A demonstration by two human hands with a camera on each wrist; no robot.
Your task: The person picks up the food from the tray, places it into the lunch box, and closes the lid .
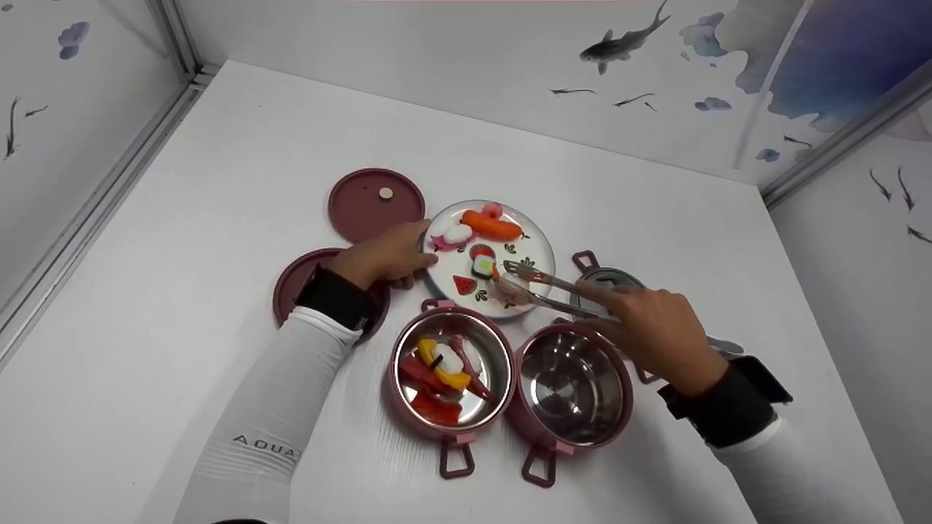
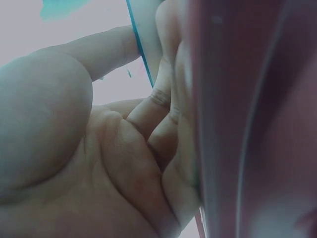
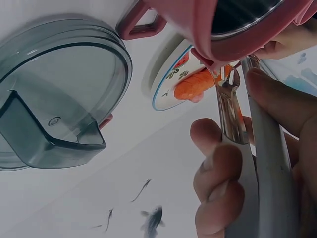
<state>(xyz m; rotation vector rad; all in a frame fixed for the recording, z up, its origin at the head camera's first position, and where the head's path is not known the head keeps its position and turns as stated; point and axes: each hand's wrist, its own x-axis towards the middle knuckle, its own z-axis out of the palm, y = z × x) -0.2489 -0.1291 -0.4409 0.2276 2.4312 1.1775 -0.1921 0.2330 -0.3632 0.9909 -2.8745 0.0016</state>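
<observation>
My left hand (image 1: 386,255) holds the left rim of a round white plate (image 1: 539,251), thumb on top and fingers beneath. On the plate lie a toy carrot (image 1: 491,225), a pink-and-white toy piece (image 1: 456,235) and a toy sushi roll (image 1: 483,266). In my right hand (image 1: 662,331) is a pair of metal tongs (image 1: 557,282) with grey handles. The tong tips are apart over the plate's right front, around a pale and orange piece (image 1: 514,282); whether they touch it, I cannot tell. The right wrist view shows fingers and thumb round the handles (image 3: 275,183).
In front of the plate stands a maroon pot (image 1: 393,378) with yellow, white and red toy food inside. Touching it is a second, bare-bottomed pot (image 1: 568,386). Two maroon lids (image 1: 364,215) lie left. A translucent lid (image 3: 64,79) sits at the right, partly behind the right hand.
</observation>
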